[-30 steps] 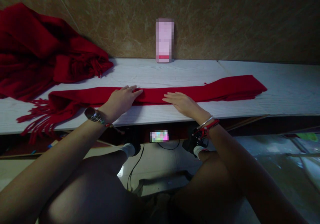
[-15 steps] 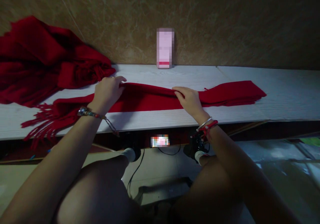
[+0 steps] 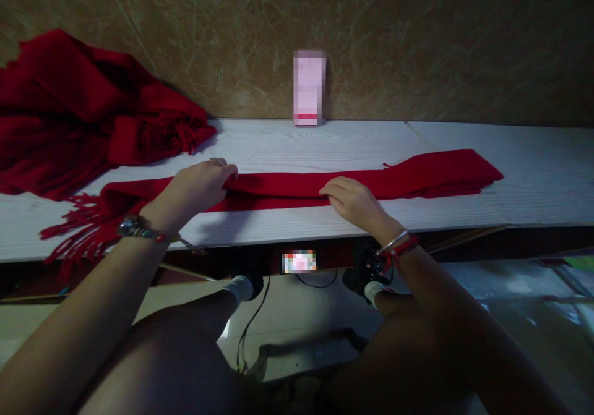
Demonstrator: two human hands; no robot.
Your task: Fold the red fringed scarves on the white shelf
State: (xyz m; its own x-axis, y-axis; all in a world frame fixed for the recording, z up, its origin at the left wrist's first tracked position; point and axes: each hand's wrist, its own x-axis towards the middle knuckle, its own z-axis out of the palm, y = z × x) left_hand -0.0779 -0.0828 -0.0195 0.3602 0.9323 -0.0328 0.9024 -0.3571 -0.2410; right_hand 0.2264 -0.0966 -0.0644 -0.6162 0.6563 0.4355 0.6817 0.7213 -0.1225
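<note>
A long red scarf (image 3: 283, 184) lies lengthwise on the white wood-grain bench, its fringe (image 3: 78, 229) spread at the left end. Its right end (image 3: 445, 171) is stacked in flat layers. My left hand (image 3: 199, 183) is closed on the folded edge of the upper layer, left of the middle. Farther right, my right hand (image 3: 352, 198) pinches that same edge. Between both hands the upper layer is folded over toward me, and a narrow strip of the lower layer shows in front of it. My fingertips are partly hidden by the hands.
A heap of red fringed cloth (image 3: 93, 118) sits at the back left. A blurred pink box-shaped item (image 3: 309, 87) stands against the brown marbled wall (image 3: 417, 44). The white bench (image 3: 533, 186) ends close before my knees. Below are a blurred bright rectangle (image 3: 298, 261) and a cable (image 3: 250, 322).
Both my hands have moved toward me, bringing the scarf's upper edge over its front part. The heap and the pink item stay in place.
</note>
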